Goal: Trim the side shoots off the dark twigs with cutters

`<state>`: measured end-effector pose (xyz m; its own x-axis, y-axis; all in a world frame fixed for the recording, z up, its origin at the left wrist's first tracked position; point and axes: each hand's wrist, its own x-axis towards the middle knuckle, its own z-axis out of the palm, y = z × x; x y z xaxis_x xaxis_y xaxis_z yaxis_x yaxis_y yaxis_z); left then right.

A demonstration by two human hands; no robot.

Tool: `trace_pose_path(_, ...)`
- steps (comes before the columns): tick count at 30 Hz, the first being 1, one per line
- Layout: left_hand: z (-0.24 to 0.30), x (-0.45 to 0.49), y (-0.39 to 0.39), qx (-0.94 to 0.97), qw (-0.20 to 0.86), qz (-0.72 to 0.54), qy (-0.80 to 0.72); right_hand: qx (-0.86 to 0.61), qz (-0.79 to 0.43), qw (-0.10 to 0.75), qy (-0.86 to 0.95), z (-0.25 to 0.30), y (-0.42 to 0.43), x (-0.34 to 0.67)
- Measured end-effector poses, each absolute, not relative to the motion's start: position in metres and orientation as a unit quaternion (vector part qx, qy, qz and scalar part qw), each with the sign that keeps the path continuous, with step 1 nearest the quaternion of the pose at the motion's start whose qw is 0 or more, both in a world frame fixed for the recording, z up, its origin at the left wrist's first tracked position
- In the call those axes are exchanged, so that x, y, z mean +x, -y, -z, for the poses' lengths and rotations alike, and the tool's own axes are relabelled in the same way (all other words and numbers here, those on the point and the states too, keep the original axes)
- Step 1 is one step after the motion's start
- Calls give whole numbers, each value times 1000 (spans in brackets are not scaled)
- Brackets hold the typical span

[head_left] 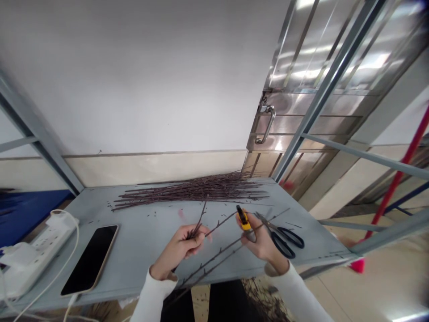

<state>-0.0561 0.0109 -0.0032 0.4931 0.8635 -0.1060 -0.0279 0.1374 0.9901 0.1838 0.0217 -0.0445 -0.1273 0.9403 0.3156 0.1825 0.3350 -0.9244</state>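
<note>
My left hand [189, 241] is closed around a few thin dark twigs [202, 214], just above the grey table. One twig [219, 223] runs from its fingers toward my right hand. My right hand [258, 239] grips a yellow-and-black utility knife [244, 219], its black end pointing up and away; how its blade sits is too small to tell. Long twigs [214, 257] slant across the table below and between both hands. Beside the right hand lie scissors [284, 237] with dark handles, their blades pointing back toward the fingers.
A large pile of twigs [197, 188] lies along the table's back edge, with small bits scattered in front. At left are a phone [90, 259] on a cable and a white power strip [36, 255]. Metal frame posts [330, 85] rise at both sides. Cut twigs litter the floor.
</note>
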Motion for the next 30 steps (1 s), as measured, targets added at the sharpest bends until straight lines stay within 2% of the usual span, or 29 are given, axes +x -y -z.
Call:
trace_pose_path(3, 2, -57, -9, 548, 679, -319, -371, -466, -105, 463, 746, 25, -35, 200)
trace_pose_path(7, -1, -56, -9, 545, 701, -292, -357, -485, 58, 462, 740, 5, -52, 219)
trace_pose_path(9, -2, -55, -10, 539, 703, -300, -354, -491, 50, 475, 729, 5, -55, 221)
trace_pose_path(13, 1, -51, -15, 530, 702, -326, -347, -478, -86, 516, 706, 15, -45, 199)
trace_pose_path(17, 9, -56, -15, 534, 699, -326, -345, -452, -167, 573, 663, 9, -31, 178)
trace_pose_path(19, 13, -61, -11, 515, 689, -349, -371, -414, -223, 673, 570, -6, -29, 183)
trace_pose_path(22, 15, -67, -7, 490, 675, -387, -393, -295, -270, 854, 333, -28, -28, 209)
trace_pose_path(25, 15, -68, -8, 482, 669, -407, -394, -240, -207, 922, 221, -31, -22, 232)
trace_pose_path(30, 13, -63, -16, 488, 655, -430, -384, -271, -45, 954, 117, -3, -6, 239)
